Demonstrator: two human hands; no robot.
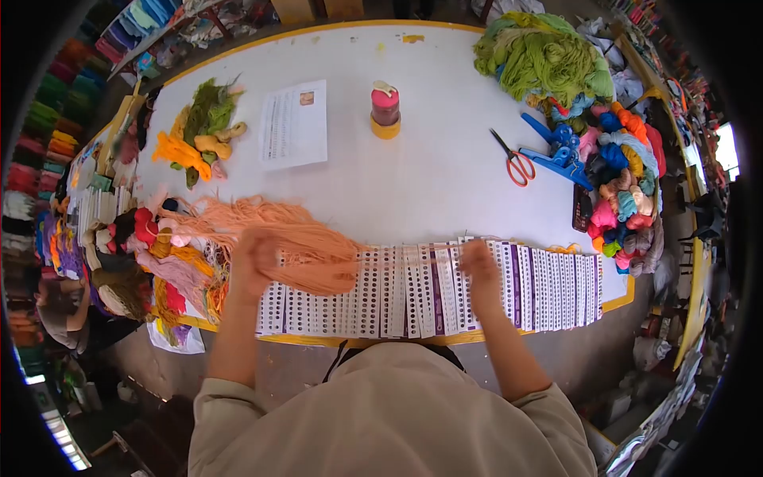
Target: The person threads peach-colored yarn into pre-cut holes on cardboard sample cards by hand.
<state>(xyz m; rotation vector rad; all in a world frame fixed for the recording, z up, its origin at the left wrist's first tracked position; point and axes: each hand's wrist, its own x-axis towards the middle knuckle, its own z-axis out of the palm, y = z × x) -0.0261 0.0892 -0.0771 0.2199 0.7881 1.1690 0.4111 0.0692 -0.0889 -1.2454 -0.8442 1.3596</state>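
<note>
My left hand (256, 256) is closed around a hank of peach yarn (314, 266), held over the near edge of the table. A loose part of the hank trails away behind it across the tabletop. My right hand (480, 269) is further right, slightly blurred, with its fingers pinched on thin strands of the yarn stretched between both hands. Beneath the strands lies a long row of white punched cards (393, 294), overlapping side by side, several with purple strips.
Mixed yarn hanks (163, 266) lie at left, small green and orange hanks (203, 135) behind them. A printed sheet (292, 127), a thread cone (385, 107), scissors (517, 163), a blue clamp-like tool (560, 147) and a dark phone-like object (582, 208) stand beyond. Yarn piles (544, 60) occupy the right.
</note>
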